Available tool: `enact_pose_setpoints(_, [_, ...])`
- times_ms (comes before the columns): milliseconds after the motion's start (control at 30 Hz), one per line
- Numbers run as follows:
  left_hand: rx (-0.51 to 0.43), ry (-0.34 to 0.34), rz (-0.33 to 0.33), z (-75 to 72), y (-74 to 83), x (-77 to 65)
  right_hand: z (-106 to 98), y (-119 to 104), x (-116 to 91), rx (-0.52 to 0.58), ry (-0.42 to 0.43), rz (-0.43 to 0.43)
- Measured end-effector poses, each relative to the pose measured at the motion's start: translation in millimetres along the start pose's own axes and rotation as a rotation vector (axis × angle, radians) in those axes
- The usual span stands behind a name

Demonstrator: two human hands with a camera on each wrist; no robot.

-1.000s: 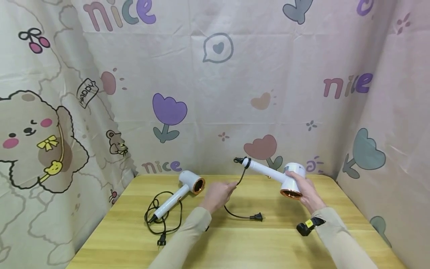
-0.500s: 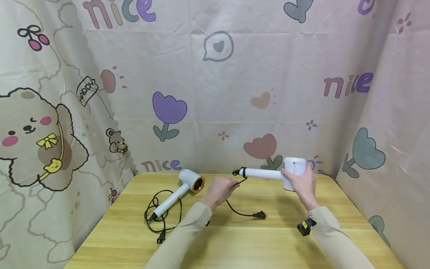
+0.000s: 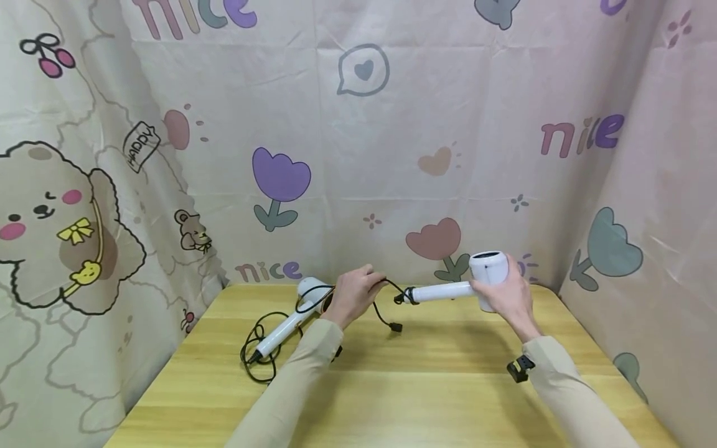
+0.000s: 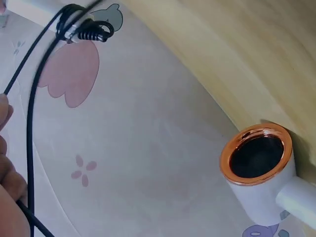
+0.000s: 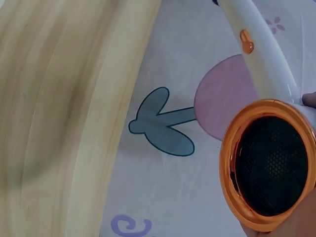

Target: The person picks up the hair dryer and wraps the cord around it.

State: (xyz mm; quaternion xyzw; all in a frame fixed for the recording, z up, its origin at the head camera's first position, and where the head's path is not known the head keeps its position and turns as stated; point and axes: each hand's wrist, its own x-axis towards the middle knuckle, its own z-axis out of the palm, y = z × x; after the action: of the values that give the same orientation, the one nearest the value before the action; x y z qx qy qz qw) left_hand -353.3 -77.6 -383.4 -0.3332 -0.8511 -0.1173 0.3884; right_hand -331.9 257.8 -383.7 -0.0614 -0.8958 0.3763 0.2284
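My right hand [image 3: 511, 298] grips the head of a white hair dryer [image 3: 442, 292], raised above the table with its handle pointing left. The right wrist view shows that dryer's copper-rimmed mouth [image 5: 271, 165] with a dark mesh inside. Black cord is wound round the handle's end, plainly seen on the handle [image 4: 29, 11] in the left wrist view. My left hand [image 3: 354, 295] pinches the loose cord [image 3: 396, 287] left of the handle; its plug [image 3: 396, 327] dangles below. Behind my left hand, a second white hair dryer [image 3: 282, 333] lies partly hidden on the table.
The second dryer's black cord [image 3: 259, 380] lies in loops on the wooden table [image 3: 437, 398]. A patterned curtain [image 3: 370, 137] hangs behind the table and along both sides. A small black camera [image 3: 521, 368] is strapped to my right wrist.
The held dryer has turned from its slanted pose, its copper mouth no longer visible from the head. My left hand has risen slightly, with a cord loop now behind it; the hanging plug has moved up and left.
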Motion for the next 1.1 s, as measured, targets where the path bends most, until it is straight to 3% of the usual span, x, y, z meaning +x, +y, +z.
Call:
enact_pose_setpoints(300, [-0.047,0.059,-0.038,4.2,-6.9,-2.2,-4,11,-1,0.028,-0.174,-0.050])
enact_pose_setpoints(533, [-0.057,0.103,-0.069,5.6,-12.8,-2.8,-2,19,0,0.189,-0.303,-0.074])
enact_pose_setpoints(900, [-0.183,0.099,-0.167,12.3,-14.9,-11.1,2,25,-4,0.321,-0.456,-0.108])
enact_pose_setpoints(1100, [-0.263,0.100,-0.266,17.3,-14.8,-12.2,-1,23,-2,0.381,-0.505,-0.091])
